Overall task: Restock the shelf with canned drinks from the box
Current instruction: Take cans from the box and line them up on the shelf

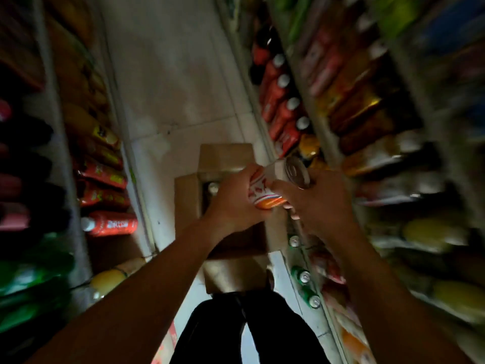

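So both hands share one can (273, 185): left hand (233, 200) wraps it, right hand (320, 203) pinches it, above the open box (189, 203); shelf (296, 143) bottles crowd 2 o'clock

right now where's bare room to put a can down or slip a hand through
Bare pale tiled floor runs up the aisle beyond the open brown cardboard box, between both shelf units. A narrower strip lies left of the box. The right shelves look packed with bottles and cans. Both hands, left hand and right hand, hold the white and orange can above the box.
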